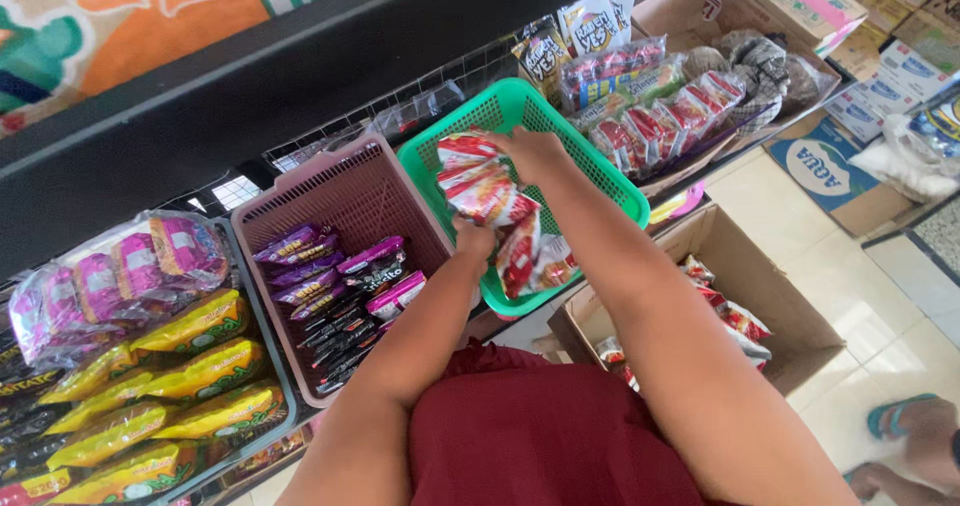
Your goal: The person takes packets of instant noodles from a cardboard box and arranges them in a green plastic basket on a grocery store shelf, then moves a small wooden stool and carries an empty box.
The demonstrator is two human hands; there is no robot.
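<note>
both hands work a strip of red-and-white snack packets (490,198) inside the green basket (610,181) on the shelf.

the right hand (535,153) presses down on the upper packets, its grip closed over them; the left hand (473,238) pinches the strip lower down, near the basket's left wall. the pink basket (330,201) of purple sachets sits just beside on the left, and a cardboard box (760,286) with more red packets stands on the floor below right.

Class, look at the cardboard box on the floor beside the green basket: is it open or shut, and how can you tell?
Open. The cardboard box has its flaps spread, and red snack packets show inside against its far wall.
</note>
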